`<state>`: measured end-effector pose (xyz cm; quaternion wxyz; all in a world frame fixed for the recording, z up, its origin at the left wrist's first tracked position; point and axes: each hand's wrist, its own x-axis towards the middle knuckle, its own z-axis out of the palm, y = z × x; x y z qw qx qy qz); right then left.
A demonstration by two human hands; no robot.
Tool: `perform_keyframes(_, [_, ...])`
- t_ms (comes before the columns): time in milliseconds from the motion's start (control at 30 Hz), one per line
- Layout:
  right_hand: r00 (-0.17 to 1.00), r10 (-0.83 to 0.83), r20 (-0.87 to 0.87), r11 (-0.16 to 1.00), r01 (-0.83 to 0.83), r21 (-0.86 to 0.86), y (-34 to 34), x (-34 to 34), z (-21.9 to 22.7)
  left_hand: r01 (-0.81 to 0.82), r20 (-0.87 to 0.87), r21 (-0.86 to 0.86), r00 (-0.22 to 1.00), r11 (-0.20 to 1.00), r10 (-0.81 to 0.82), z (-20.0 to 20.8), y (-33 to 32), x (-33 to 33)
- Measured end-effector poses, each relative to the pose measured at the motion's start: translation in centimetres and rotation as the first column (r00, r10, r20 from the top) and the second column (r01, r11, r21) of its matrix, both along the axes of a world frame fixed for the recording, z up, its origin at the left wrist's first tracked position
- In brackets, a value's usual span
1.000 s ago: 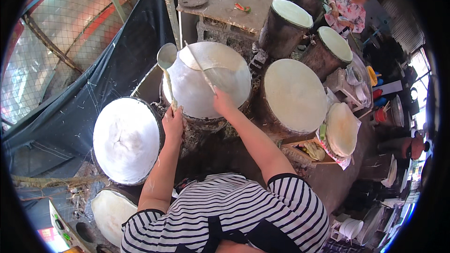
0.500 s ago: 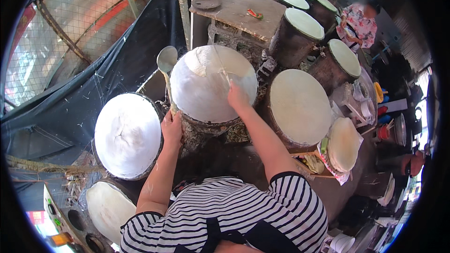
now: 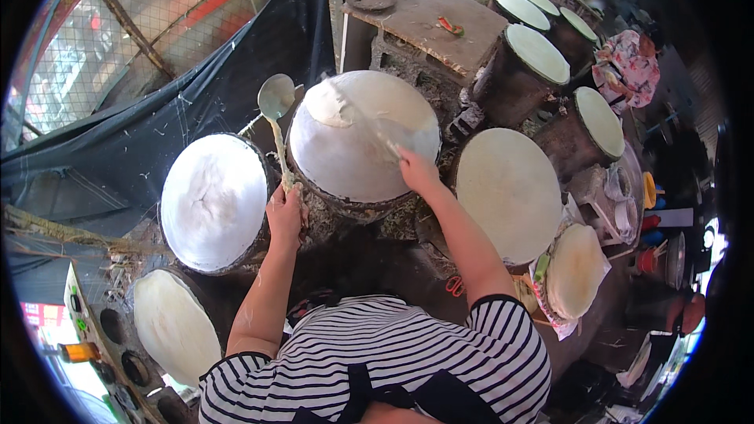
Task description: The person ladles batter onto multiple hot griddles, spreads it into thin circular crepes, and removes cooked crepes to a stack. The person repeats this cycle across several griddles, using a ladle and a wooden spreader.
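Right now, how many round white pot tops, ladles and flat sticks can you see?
Round white pot tops: 8
Ladle, held in the left hand: 1
Flat stick, held in the right hand: 1
Total: 10

Left hand point(image 3: 284, 216) on ladle point(image 3: 276, 98), right hand point(image 3: 416, 171) with spatula point(image 3: 369, 129) over round steamer point(image 3: 363, 137)
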<state>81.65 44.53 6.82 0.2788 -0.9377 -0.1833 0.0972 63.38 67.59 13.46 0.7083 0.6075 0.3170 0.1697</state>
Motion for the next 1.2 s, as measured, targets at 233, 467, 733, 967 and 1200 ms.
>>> perform_keyframes(233, [0.997, 0.061, 0.042, 0.998, -0.06, -0.014, 2.3, 5.3, 0.0, -0.036, 0.002, -0.014, 0.999, 0.999, 0.036, 0.5, -1.0, -1.3])
perform_keyframes(467, [0.922, 0.288, -0.259, 0.951, -0.244, 0.192, -4.1, 3.3, 0.3, -0.048, -0.007, -0.088, 0.999, 0.995, 0.048, 0.5, 0.3, -1.7])
perform_keyframes(733, [0.948, 0.291, -0.131, 0.957, -0.291, 0.022, 0.4, 9.7, 0.9, -0.048, 0.013, -0.074, 0.999, 0.996, 0.049, 0.8, 0.9, -1.1])
perform_keyframes(967, [0.878, 0.392, -0.274, 0.912, -0.334, 0.237, -3.6, 8.9, -0.4, -0.095, 0.021, -0.137, 0.995, 0.986, 0.099, 1.1, 1.4, -0.9])
perform_keyframes(1200, [0.871, 0.442, -0.213, 0.897, -0.422, 0.134, 3.0, 14.8, 1.1, -0.156, 0.009, -0.125, 0.987, 0.98, 0.158, 1.1, 0.0, -2.6])
